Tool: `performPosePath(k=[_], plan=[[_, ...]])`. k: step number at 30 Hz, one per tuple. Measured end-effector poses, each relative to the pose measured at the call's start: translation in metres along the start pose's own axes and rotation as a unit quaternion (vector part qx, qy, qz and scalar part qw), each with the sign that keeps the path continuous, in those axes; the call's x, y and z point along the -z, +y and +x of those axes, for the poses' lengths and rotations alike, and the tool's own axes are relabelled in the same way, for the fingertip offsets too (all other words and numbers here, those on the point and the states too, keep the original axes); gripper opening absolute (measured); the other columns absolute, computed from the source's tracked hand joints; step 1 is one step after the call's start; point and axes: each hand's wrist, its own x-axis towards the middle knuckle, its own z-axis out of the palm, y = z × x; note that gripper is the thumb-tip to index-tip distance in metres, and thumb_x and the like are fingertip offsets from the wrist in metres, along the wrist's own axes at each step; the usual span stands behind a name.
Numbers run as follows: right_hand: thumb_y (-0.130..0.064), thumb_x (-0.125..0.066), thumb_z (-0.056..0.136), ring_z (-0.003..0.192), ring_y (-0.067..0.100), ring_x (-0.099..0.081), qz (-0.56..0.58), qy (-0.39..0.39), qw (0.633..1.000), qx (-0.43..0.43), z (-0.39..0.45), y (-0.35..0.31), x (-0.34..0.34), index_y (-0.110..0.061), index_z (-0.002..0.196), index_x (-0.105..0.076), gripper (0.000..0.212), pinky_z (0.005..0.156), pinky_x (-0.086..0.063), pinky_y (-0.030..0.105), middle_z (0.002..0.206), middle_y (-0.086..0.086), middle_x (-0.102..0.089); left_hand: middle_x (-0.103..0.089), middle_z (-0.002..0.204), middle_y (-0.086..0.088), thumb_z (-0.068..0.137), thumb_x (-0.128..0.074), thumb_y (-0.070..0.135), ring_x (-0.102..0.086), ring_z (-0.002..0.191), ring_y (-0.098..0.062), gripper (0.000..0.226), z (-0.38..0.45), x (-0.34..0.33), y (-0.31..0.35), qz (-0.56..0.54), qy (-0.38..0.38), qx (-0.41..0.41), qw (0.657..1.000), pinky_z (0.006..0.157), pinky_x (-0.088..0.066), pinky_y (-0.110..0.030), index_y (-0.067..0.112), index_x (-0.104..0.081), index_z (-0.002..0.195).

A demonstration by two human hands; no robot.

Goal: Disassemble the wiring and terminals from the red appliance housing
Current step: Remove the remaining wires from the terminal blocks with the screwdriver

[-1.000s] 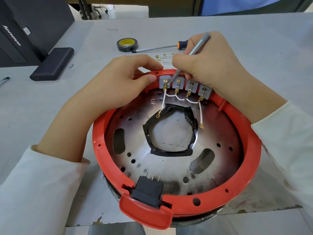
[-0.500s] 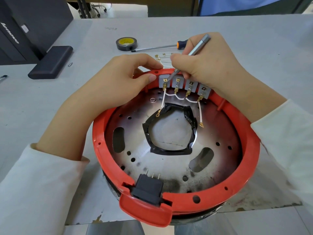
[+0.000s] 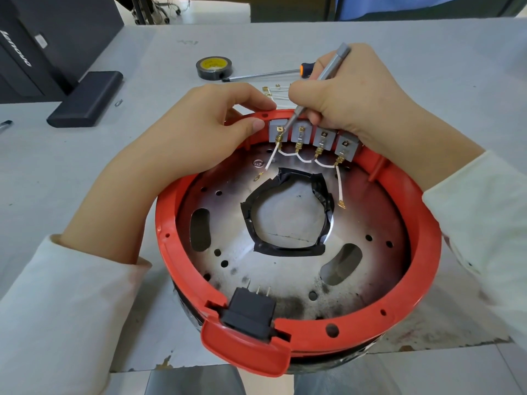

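Leftmost wire breaks free of its eyelet as the screwdriver works the first terminal!

The white lead off the leftmost terminal block [image 3: 278, 130] now dangles bare-ended, and its little brass eyelet [image 3: 259, 176] lies loose on the metal plate [image 3: 285, 277], where half a second ago the two were joined; one connection looks undone, three blocks still chained. The right hand [image 3: 350, 92] grasps the grey screwdriver [image 3: 319, 81], its long axis running from 1 o'clock down to 7, tip on that block. The left hand [image 3: 199, 132] pinches the rim of the red housing [image 3: 399, 315] at 12 o'clock; the housing sits open-side up at the worktop [image 3: 427, 52] near edge.
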Motion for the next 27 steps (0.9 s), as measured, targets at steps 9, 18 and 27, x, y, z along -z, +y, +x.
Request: performPosePath(k=[9,18,27], plan=[[-0.018,-0.066,0.083,0.041,0.003,-0.049,-0.04,0.032,0.994,0.101,-0.013,0.002,-0.001,-0.02,0.059,-0.046,0.031,0.044,-0.037,0.013,0.048,-0.005,-0.052,-0.059,0.095,0.031,0.094,-0.055,0.024,-0.061,0.091,0.001,0.024,-0.001,0.0,-0.001,-0.004,0.0,-0.001,1.0,0.078,-0.039,-0.003,0.038,-0.06,0.113],[-0.022,-0.066,0.084,0.045,0.0,-0.045,-0.103,0.042,0.985,0.128,-0.018,0.001,-0.003,-0.023,0.059,-0.044,0.033,0.047,-0.032,0.008,0.056,-0.006,-0.047,-0.065,0.103,0.02,0.094,-0.054,0.023,-0.062,0.092,0.0,0.024,0.0,-0.001,-0.002,-0.01,-0.001,-0.001,1.0,0.08,-0.041,-0.008,0.036,-0.06,0.114],[-0.011,-0.062,0.082,0.03,0.003,-0.046,-0.026,0.0,0.999,0.036,-0.011,-0.002,-0.001,-0.017,0.059,-0.048,0.028,0.034,-0.031,0.011,0.039,-0.005,-0.052,-0.057,0.091,0.032,0.095,-0.054,0.024,-0.061,0.091,0.003,0.025,0.0,0.0,-0.001,-0.008,-0.004,0.001,1.0,0.073,-0.038,-0.001,0.036,-0.06,0.116]])
